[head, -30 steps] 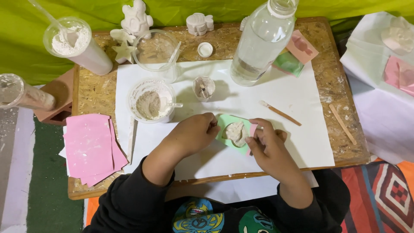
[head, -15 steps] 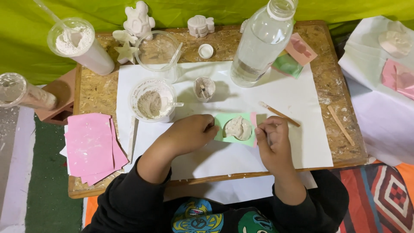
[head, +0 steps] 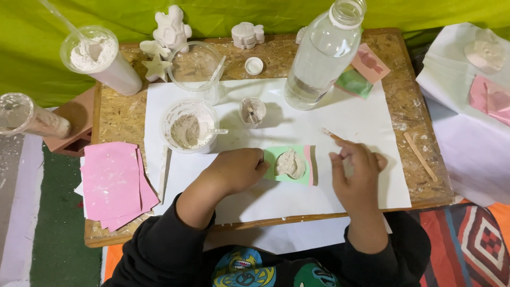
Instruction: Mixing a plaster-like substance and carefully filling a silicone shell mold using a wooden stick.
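Right hand [head: 357,175] grips a thin wooden stick [head: 331,135], its tip poking out at eleven o'clock. Left hand [head: 237,170] is curled into a loose fist, knuckles pressing the edge of the green mould [head: 289,165], holding nothing. The mould, filled with pale plaster, lies between both hands on the white paper [head: 297,122]. At ten o'clock sits a cup of plaster mix [head: 188,127]; at one o'clock, a clear bottle [head: 321,56].

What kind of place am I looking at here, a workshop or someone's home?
Probably a home craft corner for plaster casting. A low chipboard table covered with white paper holds a cup of plaster mix, a filled green mould and finished white figurines.
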